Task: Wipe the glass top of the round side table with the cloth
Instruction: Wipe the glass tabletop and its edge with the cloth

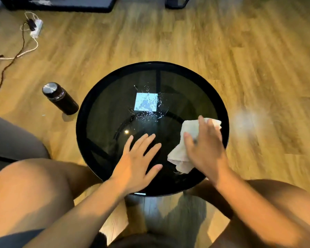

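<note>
Bare knees and forearms fill the 6 o'clock edge of the view, flanking the round side desk [81,122] with its dark glass top [104,111] in a black rim.

Left to right:

1. Power strip [36,28] with white and dark cables lies on the wooden floor [240,51] at 10 o'clock, well apart from the desk.
2. Dark flask [60,98] with a metal cap stands on the floor just beside the desk rim at 9 o'clock. No brand or label text can be read on it.
3. Left hand [138,161] lies palm down, flat on the glass at 6 o'clock; its fingers [147,140] are spread apart and hold nothing.
4. Water droplets [147,117] are scattered near the glass centre, around a bright square reflection [146,102].
5. Cloth [181,154], pale and crumpled, lies on the glass at 4 o'clock, near the rim.
6. Right hand [206,149] presses flat on top of the cloth, fingers [203,126] extended and slightly apart, pinning the cloth against the glass rather than curling around it. This hand is motion-blurred.

No writing is legible anywhere in the view.
</note>
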`<state>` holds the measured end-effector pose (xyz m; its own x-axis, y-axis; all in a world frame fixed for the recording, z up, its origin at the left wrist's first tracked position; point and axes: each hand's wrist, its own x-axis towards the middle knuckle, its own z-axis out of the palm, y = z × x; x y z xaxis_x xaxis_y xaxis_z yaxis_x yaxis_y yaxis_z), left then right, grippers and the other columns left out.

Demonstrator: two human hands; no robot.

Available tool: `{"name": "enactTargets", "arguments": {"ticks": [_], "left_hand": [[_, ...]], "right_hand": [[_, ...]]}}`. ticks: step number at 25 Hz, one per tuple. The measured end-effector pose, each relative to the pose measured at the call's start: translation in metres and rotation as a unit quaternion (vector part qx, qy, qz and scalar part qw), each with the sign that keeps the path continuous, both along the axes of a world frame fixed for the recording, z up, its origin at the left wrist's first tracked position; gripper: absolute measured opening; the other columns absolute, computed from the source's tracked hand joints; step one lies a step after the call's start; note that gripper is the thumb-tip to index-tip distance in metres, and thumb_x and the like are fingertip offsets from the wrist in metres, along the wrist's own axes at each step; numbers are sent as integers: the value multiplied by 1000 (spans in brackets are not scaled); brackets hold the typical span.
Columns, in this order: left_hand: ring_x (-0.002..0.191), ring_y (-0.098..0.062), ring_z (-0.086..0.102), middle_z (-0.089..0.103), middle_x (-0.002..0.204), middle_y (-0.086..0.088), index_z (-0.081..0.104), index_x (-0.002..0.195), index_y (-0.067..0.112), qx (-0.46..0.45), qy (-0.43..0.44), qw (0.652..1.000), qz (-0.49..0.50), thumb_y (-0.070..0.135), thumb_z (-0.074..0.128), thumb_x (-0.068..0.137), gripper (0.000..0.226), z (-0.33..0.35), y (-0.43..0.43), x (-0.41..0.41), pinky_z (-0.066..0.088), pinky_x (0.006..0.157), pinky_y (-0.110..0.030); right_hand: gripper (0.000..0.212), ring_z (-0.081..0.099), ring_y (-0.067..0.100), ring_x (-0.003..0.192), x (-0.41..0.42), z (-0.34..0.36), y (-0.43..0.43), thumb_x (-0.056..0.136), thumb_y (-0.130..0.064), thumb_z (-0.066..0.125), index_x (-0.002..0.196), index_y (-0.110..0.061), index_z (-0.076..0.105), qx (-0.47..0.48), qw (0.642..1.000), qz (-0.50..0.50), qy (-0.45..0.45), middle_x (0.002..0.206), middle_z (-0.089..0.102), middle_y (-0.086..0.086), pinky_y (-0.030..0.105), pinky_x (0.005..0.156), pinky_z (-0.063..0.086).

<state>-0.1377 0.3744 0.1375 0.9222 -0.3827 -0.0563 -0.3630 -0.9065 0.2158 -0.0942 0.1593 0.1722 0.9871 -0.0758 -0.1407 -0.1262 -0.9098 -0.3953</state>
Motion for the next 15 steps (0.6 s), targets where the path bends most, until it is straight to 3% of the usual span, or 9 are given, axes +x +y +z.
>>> {"name": "enactTargets", "arguments": {"ticks": [2, 5, 10, 15], "left_hand": [[152, -20, 14, 29, 161, -3, 39, 150, 25, 24, 21, 999, -11, 57, 30, 99, 61, -12, 9, 0, 11, 121, -55], [152, -22, 13, 28, 161, -2, 37, 150, 24, 17, 5, 1000, -10, 56, 32, 99, 60, -19, 8, 1, 13, 120, -56], [150, -28, 20, 33, 159, -7, 41, 148, 19, 12, -6, 1000, -18, 52, 38, 98, 60, -23, 8, 1, 19, 117, -60], [147, -32, 28, 40, 155, -10, 48, 143, 16, 11, -11, 1000, -17, 50, 46, 95, 59, -24, 7, 4, 25, 114, -62]], "right_hand": [[68, 17, 53, 143, -25, -27, 30, 94, -40, 39, 151, -5, 28, -113, 993, 37, 13, 158, 17, 31, 60, 113, 21], [62, 30, 65, 130, 20, -45, 20, 86, -24, 61, 137, 8, 46, -134, 988, 65, -33, 145, 35, 39, 70, 105, 30], [59, 8, 50, 145, 164, -59, -19, 96, -27, 37, 152, -13, 21, -210, 970, 110, -46, 159, 12, 29, 56, 118, 9], [49, 20, 48, 139, 239, -51, -15, 92, -17, 41, 141, -19, 39, -172, 971, 133, -99, 151, 33, 23, 51, 114, 23]]}}
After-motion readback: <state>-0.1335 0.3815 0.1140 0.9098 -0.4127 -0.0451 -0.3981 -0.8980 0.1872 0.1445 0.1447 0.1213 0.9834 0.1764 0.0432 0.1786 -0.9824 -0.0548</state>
